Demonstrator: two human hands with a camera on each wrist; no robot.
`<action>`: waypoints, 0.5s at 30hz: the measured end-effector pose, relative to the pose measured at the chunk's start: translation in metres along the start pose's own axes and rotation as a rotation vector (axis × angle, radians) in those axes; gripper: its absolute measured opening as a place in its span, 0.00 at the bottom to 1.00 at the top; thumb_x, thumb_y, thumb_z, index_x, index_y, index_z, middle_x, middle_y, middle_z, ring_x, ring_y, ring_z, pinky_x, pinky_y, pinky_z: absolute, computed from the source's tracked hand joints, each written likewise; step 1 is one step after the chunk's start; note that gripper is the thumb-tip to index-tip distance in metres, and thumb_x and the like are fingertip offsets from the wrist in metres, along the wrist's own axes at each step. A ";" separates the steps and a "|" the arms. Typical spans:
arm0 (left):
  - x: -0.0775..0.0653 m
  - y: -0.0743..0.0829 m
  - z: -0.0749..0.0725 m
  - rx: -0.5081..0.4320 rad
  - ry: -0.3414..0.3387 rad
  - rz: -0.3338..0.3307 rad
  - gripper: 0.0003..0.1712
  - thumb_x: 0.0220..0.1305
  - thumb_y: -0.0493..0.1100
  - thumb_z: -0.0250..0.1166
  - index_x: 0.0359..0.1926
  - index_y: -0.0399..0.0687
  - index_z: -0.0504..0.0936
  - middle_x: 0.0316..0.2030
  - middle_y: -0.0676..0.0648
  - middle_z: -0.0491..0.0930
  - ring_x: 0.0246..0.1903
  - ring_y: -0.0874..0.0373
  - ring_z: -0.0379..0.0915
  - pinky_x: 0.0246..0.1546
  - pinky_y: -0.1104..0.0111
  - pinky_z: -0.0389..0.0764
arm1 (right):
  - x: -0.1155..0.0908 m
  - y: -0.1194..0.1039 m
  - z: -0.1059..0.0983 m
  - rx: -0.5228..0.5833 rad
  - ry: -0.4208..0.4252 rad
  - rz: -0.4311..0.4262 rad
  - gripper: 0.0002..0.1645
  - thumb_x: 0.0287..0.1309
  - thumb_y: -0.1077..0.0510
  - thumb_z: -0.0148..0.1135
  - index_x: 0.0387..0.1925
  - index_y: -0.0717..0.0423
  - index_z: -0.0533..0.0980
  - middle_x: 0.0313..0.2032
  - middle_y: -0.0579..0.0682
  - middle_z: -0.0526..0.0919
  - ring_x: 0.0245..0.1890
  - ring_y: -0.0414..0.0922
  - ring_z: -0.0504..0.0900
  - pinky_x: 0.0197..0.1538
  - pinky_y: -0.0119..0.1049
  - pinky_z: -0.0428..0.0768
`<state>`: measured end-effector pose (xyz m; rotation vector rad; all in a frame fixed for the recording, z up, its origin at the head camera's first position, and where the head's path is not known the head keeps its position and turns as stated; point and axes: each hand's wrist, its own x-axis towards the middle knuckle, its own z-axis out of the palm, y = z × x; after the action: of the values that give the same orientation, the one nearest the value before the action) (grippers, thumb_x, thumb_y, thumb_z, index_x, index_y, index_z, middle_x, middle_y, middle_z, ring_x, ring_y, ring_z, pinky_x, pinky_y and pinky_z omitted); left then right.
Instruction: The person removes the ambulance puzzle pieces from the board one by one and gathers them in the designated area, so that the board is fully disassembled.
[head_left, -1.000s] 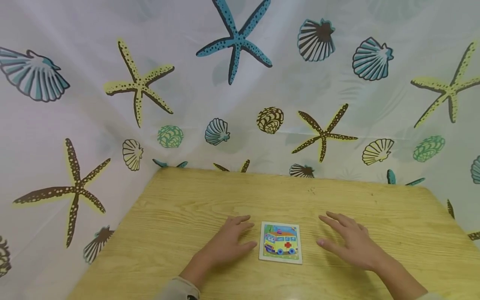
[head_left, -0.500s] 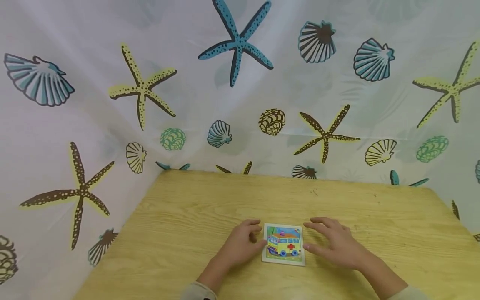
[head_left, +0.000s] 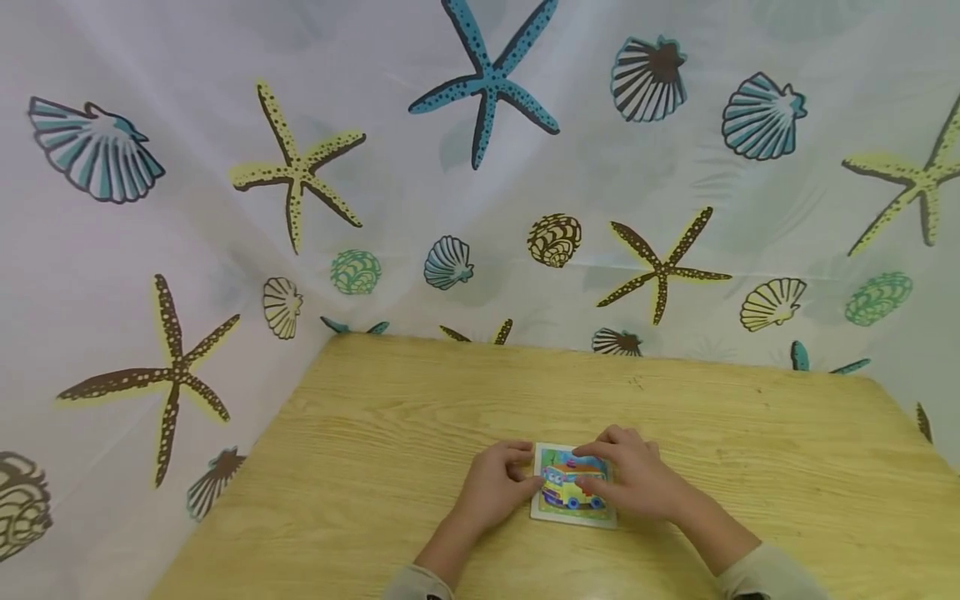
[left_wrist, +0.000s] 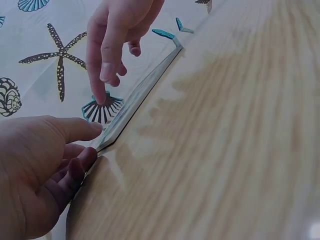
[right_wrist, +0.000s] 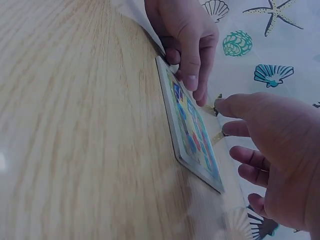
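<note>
A small square picture board (head_left: pixel 573 512) with a white border and a cartoon yellow ambulance lies flat on the wooden table. At its left edge my left hand (head_left: pixel 491 487) grips the border, thumb on top and curled fingers beside it; the left wrist view shows the thumb (left_wrist: pixel 82 129) over the near corner. My right hand (head_left: pixel 637 475) hovers over the board's right part, thumb and index finger spread apart, hiding some of the ambulance. In the right wrist view the right hand (right_wrist: pixel 280 150) holds nothing, and a gap separates its fingertips from the board (right_wrist: pixel 172 120).
The light wood-grain table (head_left: pixel 390 400) runs back to a white curtain (head_left: pixel 375 83) printed with starfish and shells. The same curtain closes off the left and right sides.
Both hands have come inward to the board. The left hand has reached its left edge, and the right hand has moved left from beside it to above it. The board stays on the table.
</note>
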<state>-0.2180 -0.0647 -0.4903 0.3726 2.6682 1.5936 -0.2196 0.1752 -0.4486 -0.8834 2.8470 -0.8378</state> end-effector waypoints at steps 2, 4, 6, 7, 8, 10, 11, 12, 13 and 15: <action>0.000 0.000 0.002 -0.001 -0.004 0.000 0.22 0.59 0.40 0.73 0.50 0.30 0.84 0.58 0.41 0.80 0.36 0.62 0.77 0.34 0.75 0.78 | 0.005 -0.001 0.004 0.012 -0.021 -0.010 0.23 0.66 0.43 0.63 0.56 0.50 0.81 0.43 0.48 0.75 0.42 0.46 0.66 0.39 0.42 0.57; -0.001 0.000 0.004 0.005 -0.007 -0.002 0.22 0.60 0.41 0.73 0.50 0.30 0.84 0.58 0.41 0.80 0.35 0.63 0.75 0.34 0.75 0.77 | 0.010 -0.002 0.007 0.023 -0.037 -0.019 0.23 0.66 0.44 0.63 0.56 0.51 0.81 0.43 0.49 0.75 0.42 0.46 0.67 0.39 0.41 0.61; -0.001 0.000 0.005 0.012 -0.008 -0.004 0.21 0.60 0.41 0.72 0.50 0.30 0.84 0.58 0.41 0.79 0.34 0.64 0.75 0.33 0.76 0.77 | 0.014 -0.003 0.009 0.042 -0.059 -0.027 0.24 0.67 0.45 0.62 0.57 0.53 0.80 0.43 0.49 0.74 0.42 0.46 0.68 0.41 0.41 0.68; -0.001 0.000 0.006 0.021 -0.004 -0.002 0.21 0.60 0.41 0.73 0.50 0.30 0.84 0.58 0.41 0.79 0.33 0.64 0.75 0.33 0.76 0.77 | 0.016 -0.004 0.010 0.056 -0.069 -0.031 0.24 0.67 0.45 0.62 0.57 0.55 0.80 0.43 0.50 0.74 0.43 0.46 0.70 0.44 0.40 0.72; -0.001 0.000 0.006 0.030 -0.001 0.000 0.21 0.60 0.41 0.73 0.50 0.30 0.84 0.58 0.40 0.80 0.33 0.64 0.75 0.32 0.76 0.77 | 0.018 -0.005 0.010 0.063 -0.077 -0.032 0.24 0.67 0.46 0.62 0.57 0.55 0.79 0.43 0.50 0.74 0.44 0.46 0.72 0.45 0.39 0.76; -0.001 0.000 0.006 0.047 0.005 0.007 0.21 0.59 0.40 0.74 0.50 0.29 0.84 0.57 0.40 0.80 0.32 0.65 0.75 0.32 0.76 0.77 | 0.023 -0.006 0.011 0.071 -0.090 -0.029 0.23 0.68 0.47 0.62 0.57 0.56 0.79 0.43 0.50 0.75 0.42 0.43 0.74 0.45 0.36 0.80; -0.001 0.000 0.006 0.056 0.010 0.012 0.22 0.58 0.40 0.74 0.49 0.29 0.84 0.57 0.40 0.80 0.32 0.64 0.75 0.32 0.76 0.77 | 0.025 -0.006 0.011 0.070 -0.094 -0.027 0.23 0.68 0.47 0.62 0.57 0.56 0.79 0.43 0.50 0.75 0.41 0.42 0.75 0.45 0.35 0.80; -0.001 0.000 0.006 0.063 0.014 0.013 0.22 0.58 0.40 0.74 0.49 0.29 0.84 0.57 0.40 0.80 0.32 0.64 0.75 0.32 0.76 0.77 | 0.027 -0.007 0.011 0.069 -0.097 -0.026 0.22 0.68 0.48 0.62 0.57 0.56 0.79 0.42 0.49 0.76 0.39 0.40 0.76 0.44 0.34 0.80; -0.002 0.000 0.007 0.069 0.016 0.014 0.22 0.57 0.40 0.74 0.49 0.29 0.84 0.57 0.40 0.80 0.32 0.64 0.75 0.32 0.76 0.77 | 0.029 -0.007 0.012 0.064 -0.097 -0.024 0.22 0.68 0.48 0.62 0.57 0.55 0.79 0.41 0.49 0.76 0.37 0.39 0.76 0.42 0.33 0.80; -0.002 0.000 0.007 0.074 0.020 0.013 0.22 0.57 0.40 0.75 0.50 0.30 0.84 0.57 0.40 0.80 0.32 0.64 0.75 0.32 0.76 0.77 | 0.031 -0.008 0.013 0.042 -0.103 -0.019 0.21 0.68 0.48 0.62 0.56 0.54 0.79 0.39 0.46 0.76 0.34 0.38 0.74 0.38 0.32 0.77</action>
<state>-0.2149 -0.0586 -0.4937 0.3778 2.7513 1.5126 -0.2395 0.1469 -0.4522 -0.9213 2.7271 -0.8255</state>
